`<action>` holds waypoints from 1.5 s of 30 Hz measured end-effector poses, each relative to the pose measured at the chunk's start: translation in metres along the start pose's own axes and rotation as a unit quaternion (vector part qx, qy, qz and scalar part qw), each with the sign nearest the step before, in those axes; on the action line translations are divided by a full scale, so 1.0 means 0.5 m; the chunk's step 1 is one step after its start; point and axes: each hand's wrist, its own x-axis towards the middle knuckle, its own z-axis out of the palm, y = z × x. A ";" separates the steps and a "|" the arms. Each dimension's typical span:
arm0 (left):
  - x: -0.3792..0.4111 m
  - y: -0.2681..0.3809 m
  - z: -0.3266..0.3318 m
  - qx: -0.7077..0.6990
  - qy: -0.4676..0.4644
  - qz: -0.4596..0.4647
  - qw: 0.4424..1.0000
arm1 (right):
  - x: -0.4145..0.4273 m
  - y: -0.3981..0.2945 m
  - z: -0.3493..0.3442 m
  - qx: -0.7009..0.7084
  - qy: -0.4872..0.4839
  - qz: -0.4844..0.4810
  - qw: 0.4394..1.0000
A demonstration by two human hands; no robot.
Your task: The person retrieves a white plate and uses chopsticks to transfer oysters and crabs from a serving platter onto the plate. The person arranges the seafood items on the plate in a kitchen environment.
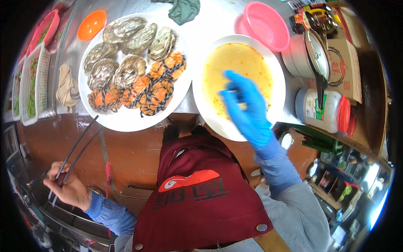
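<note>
My left hand (67,186), bare, is out over the floor at the left and grips a pair of dark chopsticks (80,143); their tips point toward the plate. Over a big white bowl (280,94) of yellow-orange broth (234,60) hovers my right hand (247,105) in a blue glove. Its fingers are curled but apart, slightly blurred, and I see nothing between them. Whether the fingertips touch the broth is unclear. Left of the bowl, a large white plate (126,124) carries several oysters in their shells (129,69) and several orange crabs (157,94) bound with dark striped cord.
Pink basin (267,26), lidded pot (299,56) and red-capped plastic jar (319,110) stand around the bowl's right side. An orange bowl (92,25), beige cloth (67,86) and white baskets (35,85) of greens lie left. A green cloth (184,11) lies behind.
</note>
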 end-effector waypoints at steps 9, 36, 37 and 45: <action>-0.048 0.007 0.280 0.211 -0.145 0.144 0.956 | -0.189 0.160 -0.294 0.103 0.276 0.275 0.915; 0.397 -0.152 -0.069 0.707 -0.122 0.160 0.678 | -0.129 -0.120 0.168 0.139 0.241 0.287 0.917; 0.404 -0.167 -0.062 0.714 -0.141 0.144 0.670 | -0.135 -0.148 0.216 0.185 0.207 0.295 0.914; 0.436 -0.056 -0.172 0.597 -0.313 -0.119 0.729 | -0.201 -0.246 0.405 0.303 0.050 0.425 0.851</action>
